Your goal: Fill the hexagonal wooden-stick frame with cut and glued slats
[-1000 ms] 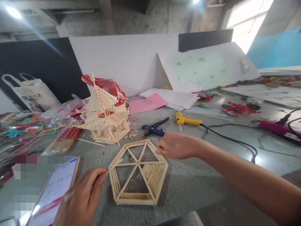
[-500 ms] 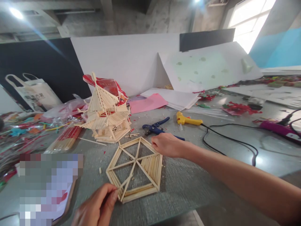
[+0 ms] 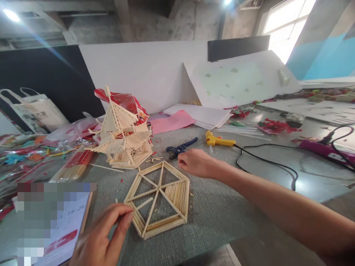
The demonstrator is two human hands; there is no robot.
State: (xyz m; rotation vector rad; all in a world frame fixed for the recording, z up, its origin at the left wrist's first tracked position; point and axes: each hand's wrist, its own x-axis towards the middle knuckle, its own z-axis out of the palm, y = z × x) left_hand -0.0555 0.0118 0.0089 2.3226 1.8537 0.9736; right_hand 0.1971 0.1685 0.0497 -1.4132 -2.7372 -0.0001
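A hexagonal frame of thin wooden sticks (image 3: 158,187) lies on the grey table, with spokes meeting at its centre and its right section packed with parallel sticks. At its left side my left hand (image 3: 111,225) pinches a short loose stick (image 3: 144,203), which reaches over the frame's left part. My right hand (image 3: 194,162) is closed beside the frame's upper right edge, close to the blue cutter (image 3: 181,147); whatever its fingers hold, if anything, is hidden. Behind the frame stands a stick-built pavilion (image 3: 124,136) with tiered roofs.
A yellow glue gun (image 3: 219,140) rests behind my right hand, its black cord running right to a purple power strip (image 3: 324,151). Packed sticks (image 3: 73,164) lie at the left above a partly blurred tablet (image 3: 65,229). Pink paper (image 3: 174,122) and white sheets lie farther back.
My left hand has moved up and left along the frame, taking the short stick from the lower left corner with it. The right hand stays near the upper right edge. The view has shifted slightly.
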